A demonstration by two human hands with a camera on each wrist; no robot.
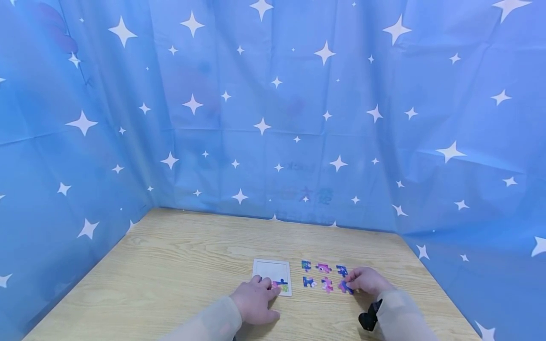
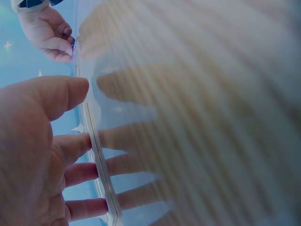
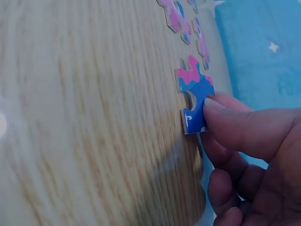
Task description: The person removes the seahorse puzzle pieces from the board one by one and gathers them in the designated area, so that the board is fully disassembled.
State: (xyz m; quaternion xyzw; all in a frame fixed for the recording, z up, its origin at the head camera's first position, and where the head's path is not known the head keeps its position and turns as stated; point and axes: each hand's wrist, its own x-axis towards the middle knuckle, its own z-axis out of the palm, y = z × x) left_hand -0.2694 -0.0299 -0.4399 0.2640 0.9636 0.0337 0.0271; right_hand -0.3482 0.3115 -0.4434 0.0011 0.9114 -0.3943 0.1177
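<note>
At the right end of the loose pieces, my right hand (image 1: 370,281) pinches a blue and pink jigsaw piece (image 3: 199,107) between thumb and fingers. In the right wrist view the piece lies tilted close over the wooden surface. My left hand (image 1: 255,300) rests its outstretched fingertips on the near left edge of a square white puzzle tray (image 1: 272,269). Fitted pieces (image 1: 283,286) in pink, dark blue and green line the tray's near side, partly hidden by the left fingers. In the left wrist view the fingertips (image 2: 97,207) touch the tray's rim, with the thumb apart from it.
Several loose jigsaw pieces lie in two rows between the tray and my right hand, among them a pink one with an eye (image 1: 324,268) and a dark blue one (image 1: 309,282). Beneath is a wooden table (image 1: 179,255). A blue star-patterned curtain (image 1: 273,156) surrounds it.
</note>
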